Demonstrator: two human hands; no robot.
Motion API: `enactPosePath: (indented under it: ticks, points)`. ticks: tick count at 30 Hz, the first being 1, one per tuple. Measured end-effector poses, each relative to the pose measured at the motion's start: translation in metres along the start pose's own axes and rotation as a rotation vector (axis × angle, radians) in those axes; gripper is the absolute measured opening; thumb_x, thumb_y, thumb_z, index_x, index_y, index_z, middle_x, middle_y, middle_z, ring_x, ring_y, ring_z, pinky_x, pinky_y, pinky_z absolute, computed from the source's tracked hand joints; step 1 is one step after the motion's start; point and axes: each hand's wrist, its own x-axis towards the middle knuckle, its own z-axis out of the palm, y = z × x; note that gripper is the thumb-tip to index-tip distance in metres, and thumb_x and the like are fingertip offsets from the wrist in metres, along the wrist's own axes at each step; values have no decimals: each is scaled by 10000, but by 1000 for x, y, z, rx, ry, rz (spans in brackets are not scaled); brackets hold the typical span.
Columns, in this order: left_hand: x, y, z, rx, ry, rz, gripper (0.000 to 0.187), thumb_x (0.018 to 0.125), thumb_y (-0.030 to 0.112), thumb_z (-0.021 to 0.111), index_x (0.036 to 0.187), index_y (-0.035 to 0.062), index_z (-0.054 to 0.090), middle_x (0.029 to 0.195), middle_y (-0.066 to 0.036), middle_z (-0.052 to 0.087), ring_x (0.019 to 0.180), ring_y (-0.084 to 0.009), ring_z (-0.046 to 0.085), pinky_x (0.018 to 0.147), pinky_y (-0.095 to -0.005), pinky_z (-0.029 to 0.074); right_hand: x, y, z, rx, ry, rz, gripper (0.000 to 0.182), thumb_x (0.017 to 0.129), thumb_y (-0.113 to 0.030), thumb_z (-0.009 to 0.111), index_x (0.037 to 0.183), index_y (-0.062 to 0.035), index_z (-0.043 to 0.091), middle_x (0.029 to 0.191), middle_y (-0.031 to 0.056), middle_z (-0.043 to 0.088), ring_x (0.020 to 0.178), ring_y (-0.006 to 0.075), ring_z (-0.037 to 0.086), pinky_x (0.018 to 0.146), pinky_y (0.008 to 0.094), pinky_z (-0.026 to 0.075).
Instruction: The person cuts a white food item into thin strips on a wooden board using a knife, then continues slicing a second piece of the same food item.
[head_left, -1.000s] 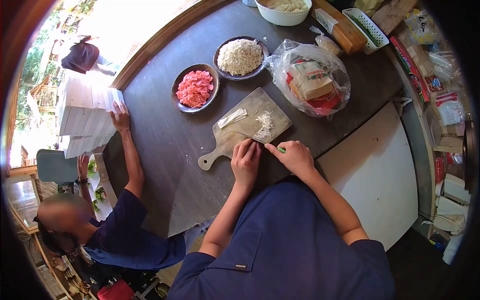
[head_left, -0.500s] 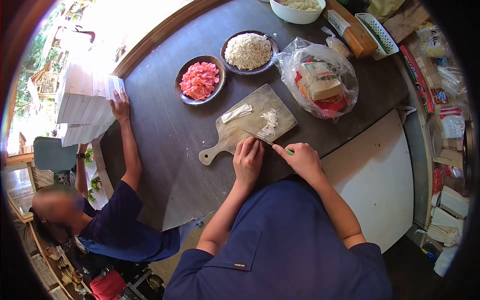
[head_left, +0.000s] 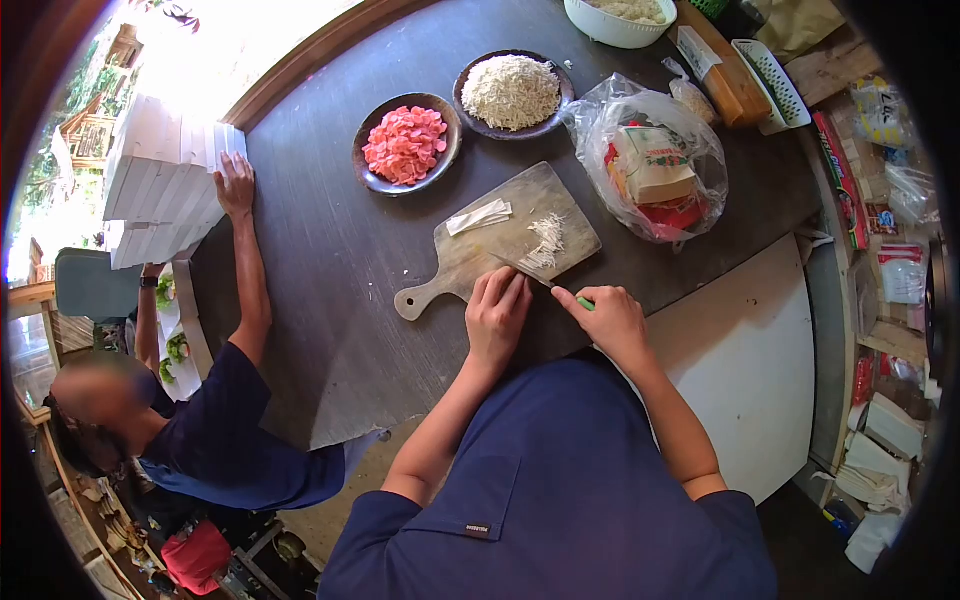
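Both hands (head_left: 497, 312) (head_left: 612, 320) close together, curled

Green-handled knife (head_left: 545, 283), perhaps on board (head_left: 500, 255)

Head view, steeply down, close

One cutting board (head_left: 500, 245) in front of me, one green-handled knife (head_left: 540, 282), two dark bowls (head_left: 405, 145), one white bowl (head_left: 618, 20), one plastic bag (head_left: 655, 160) of packets, my two hands (head_left: 497, 315), one co-worker (head_left: 215, 430) beside me, one stack of white boxes (head_left: 165, 180)
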Motion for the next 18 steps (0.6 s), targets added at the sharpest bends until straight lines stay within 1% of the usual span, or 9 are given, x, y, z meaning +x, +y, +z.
enactPosePath:
  ticks: [7,9,10,12,16,18]
  points:
    - [0,-1,1,-2,4,11,238,829,7,858,1057,30,795,1118,-77,743,1027,-294,714,891,-406,601,7,3,10,19,-17,1,696,1011,-667,659,798,-15,774,803,273,730,845,489,740,752,545,589]
    - [0,0,0,0,3,21,228,836,12,851,1056,19,794,1113,-83,739,1025,-291,718,889,-403,604,10,-3,18,82,67,-36,693,1013,-661,662,787,-14,765,806,270,728,838,489,736,748,544,586]
    - [2,-1,0,7,9,30,218,843,17,844,1055,7,793,1107,-89,735,1022,-287,721,887,-399,607,14,-2,19,86,71,-36,693,1013,-661,662,787,-14,765,806,270,728,838,489,736,748,544,586]
    - [2,0,1,-9,15,14,220,839,12,850,1053,19,797,1107,-83,740,1021,-291,717,886,-403,604,22,-2,17,182,10,13,694,1011,-657,668,775,-10,754,808,268,729,838,492,732,749,546,589]
    - [0,1,1,-22,19,-17,222,835,8,855,1049,31,803,1105,-73,747,1022,-294,714,888,-405,601,12,-3,7,159,5,1,701,1011,-660,665,767,-8,745,809,272,729,846,496,730,750,549,589]
    - [1,1,1,-19,13,-7,227,831,8,855,1051,31,803,1108,-71,748,1022,-292,714,888,-405,601,7,-4,6,32,4,-8,709,1012,-664,660,761,-6,744,810,280,728,851,501,730,759,552,589]
